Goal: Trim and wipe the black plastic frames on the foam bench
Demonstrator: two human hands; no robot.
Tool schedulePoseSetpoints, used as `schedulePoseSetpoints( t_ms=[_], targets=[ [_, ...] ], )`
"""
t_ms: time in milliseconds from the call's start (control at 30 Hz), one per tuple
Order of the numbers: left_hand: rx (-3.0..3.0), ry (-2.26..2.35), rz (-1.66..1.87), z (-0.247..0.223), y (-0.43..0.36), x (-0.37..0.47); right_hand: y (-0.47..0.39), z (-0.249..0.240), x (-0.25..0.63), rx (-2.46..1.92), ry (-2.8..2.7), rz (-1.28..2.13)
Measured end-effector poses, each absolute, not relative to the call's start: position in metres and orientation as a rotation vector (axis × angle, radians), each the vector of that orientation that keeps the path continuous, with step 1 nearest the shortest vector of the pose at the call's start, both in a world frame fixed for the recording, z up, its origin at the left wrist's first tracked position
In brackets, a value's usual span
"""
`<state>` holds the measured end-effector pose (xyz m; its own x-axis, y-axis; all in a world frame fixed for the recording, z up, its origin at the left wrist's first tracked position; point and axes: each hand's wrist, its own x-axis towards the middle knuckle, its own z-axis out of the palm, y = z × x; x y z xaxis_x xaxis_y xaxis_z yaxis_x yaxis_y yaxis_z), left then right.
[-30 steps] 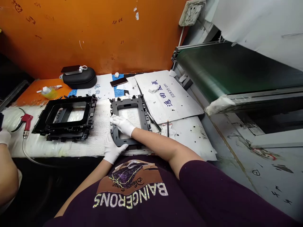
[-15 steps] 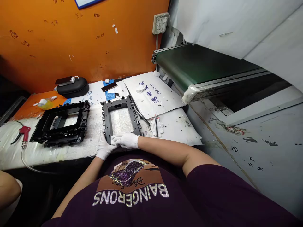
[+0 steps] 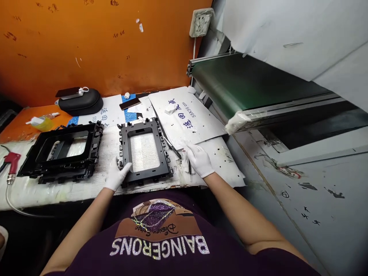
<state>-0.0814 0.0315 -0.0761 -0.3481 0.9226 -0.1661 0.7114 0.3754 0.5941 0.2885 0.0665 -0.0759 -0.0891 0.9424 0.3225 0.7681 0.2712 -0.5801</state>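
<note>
A black rectangular frame [image 3: 148, 174] lies on the white-covered bench in front of me, with a wide opening in its middle. My left hand [image 3: 117, 174], in a white glove, grips its near left corner, thumb on top. To the right of the frame, my gloved right hand [image 3: 199, 159] is over a white cloth [image 3: 184, 165] and a dark pen-like tool [image 3: 189, 167]; its fingertips are bent down, and what they hold, if anything, cannot be made out. A black-handled tool [image 3: 173, 148] lies between the frame and this hand.
Stacked black frames [image 3: 61, 147] stand at the left, beside a red air gun [image 3: 12, 161] with a hose. Behind are a black case [image 3: 82, 103], a dark flat device [image 3: 130, 104] and marked white sheets [image 3: 198, 115]. A green conveyor belt [image 3: 230, 84] rises at the right.
My right hand has left the frame's near edge and moved right to the cloth and pen-like tool. My left hand stays at the near left corner. The view has shifted slightly.
</note>
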Motion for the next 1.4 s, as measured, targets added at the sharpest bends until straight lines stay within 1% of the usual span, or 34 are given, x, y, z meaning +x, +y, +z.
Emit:
schedulePoseSetpoints(
  t_ms=[167, 300, 400, 533, 633, 767, 933, 1067, 1133, 1300, 1400],
  targets=[
    [1.245, 2.169, 0.468, -0.062, 0.091, -0.068, 0.123, -0.083, 0.265, -1.537, -1.845, 0.331],
    [1.21, 2.232, 0.428, -0.068, 0.105, -0.061, 0.146, -0.088, 0.255, -1.495, -1.857, 0.395],
    [1.197, 2.261, 0.414, -0.072, 0.101, -0.06, 0.129, -0.083, 0.246, -1.416, -1.891, 0.348],
    [1.182, 2.302, 0.365, -0.074, 0.099, -0.06, 0.073, -0.078, 0.228, -1.331, -2.262, 0.344],
    [1.176, 2.318, 0.337, -0.075, 0.099, -0.06, 0.034, -0.084, 0.219, -1.324, -2.501, 0.362],
    [1.182, 2.306, 0.345, -0.077, 0.1, -0.061, 0.021, -0.092, 0.21, -1.349, -2.616, 0.345],
    [1.178, 2.337, 0.263, -0.079, 0.102, -0.061, 0.065, -0.089, 0.184, -1.51, -2.564, 0.401],
    [1.143, 2.327, 0.282, -0.08, 0.102, -0.061, 0.122, -0.087, 0.171, -1.51, -2.462, 0.504],
    [1.122, 2.316, 0.301, -0.08, 0.102, -0.061, 0.148, -0.083, 0.175, -1.516, -2.349, 0.503],
    [1.111, 2.304, 0.354, -0.075, 0.098, -0.058, 0.186, -0.072, 0.217, -1.568, -2.019, 0.158],
    [1.144, 2.372, 0.363, -0.067, 0.088, -0.053, 0.187, -0.077, 0.247, -1.622, -1.978, 0.101]
  ],
)
